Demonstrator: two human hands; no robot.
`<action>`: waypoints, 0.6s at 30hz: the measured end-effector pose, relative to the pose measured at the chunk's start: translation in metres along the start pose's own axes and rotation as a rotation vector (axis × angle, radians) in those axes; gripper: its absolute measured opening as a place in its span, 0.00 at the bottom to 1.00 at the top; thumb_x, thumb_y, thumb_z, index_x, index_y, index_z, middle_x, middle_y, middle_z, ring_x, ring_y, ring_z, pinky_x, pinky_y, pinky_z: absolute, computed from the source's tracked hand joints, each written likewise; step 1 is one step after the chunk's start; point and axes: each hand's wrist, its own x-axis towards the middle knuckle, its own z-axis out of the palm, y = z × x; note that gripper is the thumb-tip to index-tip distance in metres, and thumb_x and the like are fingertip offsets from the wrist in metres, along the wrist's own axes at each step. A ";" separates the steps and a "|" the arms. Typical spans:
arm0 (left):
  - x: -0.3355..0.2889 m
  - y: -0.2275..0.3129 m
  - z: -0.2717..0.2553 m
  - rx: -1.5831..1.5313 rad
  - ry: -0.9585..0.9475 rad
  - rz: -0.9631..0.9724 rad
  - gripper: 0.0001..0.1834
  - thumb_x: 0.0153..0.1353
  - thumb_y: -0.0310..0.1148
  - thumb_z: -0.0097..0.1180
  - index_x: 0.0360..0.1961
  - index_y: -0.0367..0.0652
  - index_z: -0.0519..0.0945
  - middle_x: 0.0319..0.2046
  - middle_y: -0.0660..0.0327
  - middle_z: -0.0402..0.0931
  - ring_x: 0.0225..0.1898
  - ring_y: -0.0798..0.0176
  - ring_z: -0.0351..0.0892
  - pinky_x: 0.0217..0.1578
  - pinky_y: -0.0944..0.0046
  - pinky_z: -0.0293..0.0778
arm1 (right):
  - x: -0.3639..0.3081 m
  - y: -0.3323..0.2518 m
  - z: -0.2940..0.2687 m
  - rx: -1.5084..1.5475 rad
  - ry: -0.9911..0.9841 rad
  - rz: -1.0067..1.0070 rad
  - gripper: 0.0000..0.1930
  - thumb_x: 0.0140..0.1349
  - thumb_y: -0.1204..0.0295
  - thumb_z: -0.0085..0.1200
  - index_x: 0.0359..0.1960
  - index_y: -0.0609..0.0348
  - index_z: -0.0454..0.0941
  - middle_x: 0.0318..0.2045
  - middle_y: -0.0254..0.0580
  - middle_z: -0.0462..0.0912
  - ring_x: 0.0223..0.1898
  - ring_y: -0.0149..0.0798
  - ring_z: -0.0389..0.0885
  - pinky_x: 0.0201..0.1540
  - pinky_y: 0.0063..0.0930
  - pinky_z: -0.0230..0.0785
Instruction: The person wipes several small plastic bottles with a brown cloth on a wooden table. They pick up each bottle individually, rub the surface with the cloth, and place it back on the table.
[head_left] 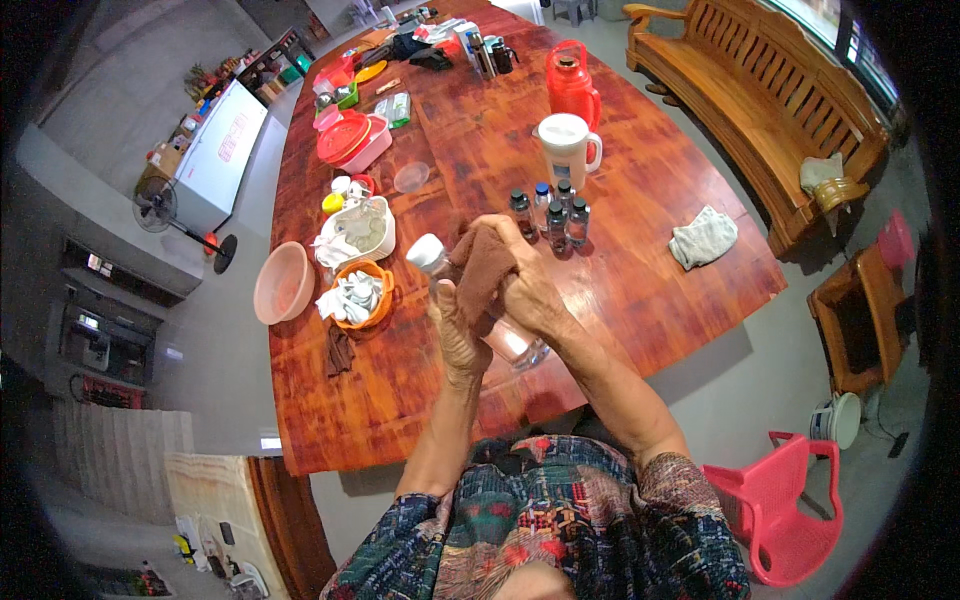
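Over the near part of the table, a bottle with a white cap (427,252) is held tilted between my hands. My left hand (458,335) is closed round its lower side, and most of its body is hidden. A brown cloth (482,265) is wrapped against the bottle, with my right hand (528,285) closed on it. Below my hands a clear glass or plastic vessel (518,346) shows partly; its kind is unclear. Just beyond my right hand, several small dark-capped bottles (555,222) stand upright in a group.
Left on the wooden table (420,400) are a pink basin (284,284), an orange basket (388,300) of white items and a white tub (388,240). A white pitcher (565,150), red thermos (572,85) and folded pale cloth (703,238) lie right. A pink chair (790,510) stands near right.
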 end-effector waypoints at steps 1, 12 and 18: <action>0.008 -0.001 -0.015 -0.033 -0.047 0.041 0.31 0.56 0.55 0.54 0.52 0.43 0.66 0.42 0.62 0.72 0.44 0.63 0.75 0.46 0.63 0.74 | -0.005 0.004 -0.002 0.039 0.001 0.099 0.17 0.54 0.79 0.40 0.48 0.62 0.65 0.41 0.49 0.74 0.42 0.42 0.76 0.47 0.31 0.67; 0.023 0.001 -0.019 -0.061 0.021 0.415 0.27 0.53 0.50 0.59 0.47 0.45 0.67 0.38 0.60 0.71 0.41 0.64 0.73 0.36 0.59 0.79 | -0.069 0.010 0.023 1.079 0.506 0.665 0.12 0.65 0.76 0.36 0.48 0.60 0.67 0.41 0.42 0.74 0.40 0.36 0.76 0.35 0.28 0.75; 0.022 0.011 -0.015 0.043 0.079 0.464 0.24 0.54 0.43 0.57 0.49 0.49 0.65 0.35 0.62 0.70 0.36 0.65 0.74 0.34 0.58 0.80 | -0.085 -0.001 0.026 0.865 0.467 0.602 0.11 0.62 0.75 0.45 0.46 0.59 0.72 0.40 0.41 0.77 0.38 0.32 0.76 0.31 0.23 0.74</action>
